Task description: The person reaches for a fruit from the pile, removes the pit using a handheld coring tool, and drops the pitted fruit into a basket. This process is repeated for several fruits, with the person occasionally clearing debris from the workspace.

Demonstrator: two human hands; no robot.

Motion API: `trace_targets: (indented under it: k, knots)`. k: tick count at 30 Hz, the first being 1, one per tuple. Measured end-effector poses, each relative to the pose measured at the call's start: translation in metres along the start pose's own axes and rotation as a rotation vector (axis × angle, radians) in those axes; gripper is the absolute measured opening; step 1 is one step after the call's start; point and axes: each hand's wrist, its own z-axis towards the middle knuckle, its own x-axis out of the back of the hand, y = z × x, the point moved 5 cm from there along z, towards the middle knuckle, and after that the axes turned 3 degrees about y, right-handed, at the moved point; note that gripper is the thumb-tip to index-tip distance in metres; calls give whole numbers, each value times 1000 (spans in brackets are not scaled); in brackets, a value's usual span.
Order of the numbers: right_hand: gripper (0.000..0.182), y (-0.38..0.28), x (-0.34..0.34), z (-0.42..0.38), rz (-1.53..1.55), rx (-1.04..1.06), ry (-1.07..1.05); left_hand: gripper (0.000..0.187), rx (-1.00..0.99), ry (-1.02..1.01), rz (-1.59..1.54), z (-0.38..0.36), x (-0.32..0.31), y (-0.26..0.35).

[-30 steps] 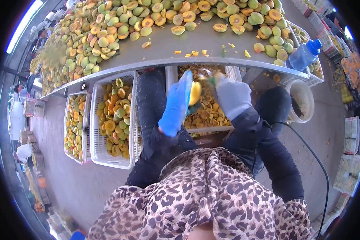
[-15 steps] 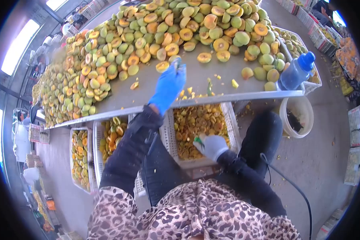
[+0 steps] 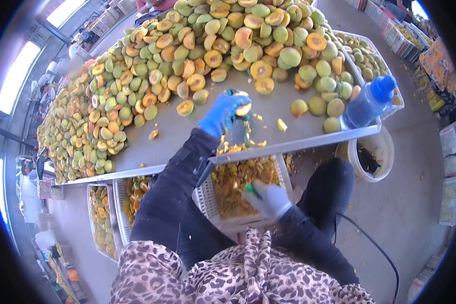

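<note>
My left hand, in a blue glove, is closed on a halved fruit above the front part of the metal table. Lower and to the right, my right hand, in a pale glove, is wrapped round a green-handled tool; the tool's tip is blurred. It hangs over a white crate of fruit pieces below the table edge. A large heap of halved fruit covers the back and left of the table. Small yellow scraps lie below my left hand.
A blue bottle stands at the table's right corner, beside a crate of fruit. Below it is a white bucket with dark contents. Two more crates stand at lower left. A black cable curves along the right floor.
My left hand has drawn back from the heap's edge towards me, now with a halved fruit in it. My right hand remains low over the crate. The view has shifted slightly.
</note>
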Motion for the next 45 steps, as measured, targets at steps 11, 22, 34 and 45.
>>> trace_targets:
  k: [11, 22, 34, 45]
  knots:
    - [21, -119, 71, -11, 373, 421, 517, 36, -379, 486, -757, -190, -97, 48]
    - [30, -131, 43, -35, 310, 299, 204, 39, -537, 432, -543, -239, -91, 38]
    - [47, -127, 29, -66, 947, -366, -636, 40, -764, 306, -382, -254, -111, 37]
    - [52, -115, 6, -81, 1457, -300, -641, 36, -154, 486, -947, -238, -67, -21]
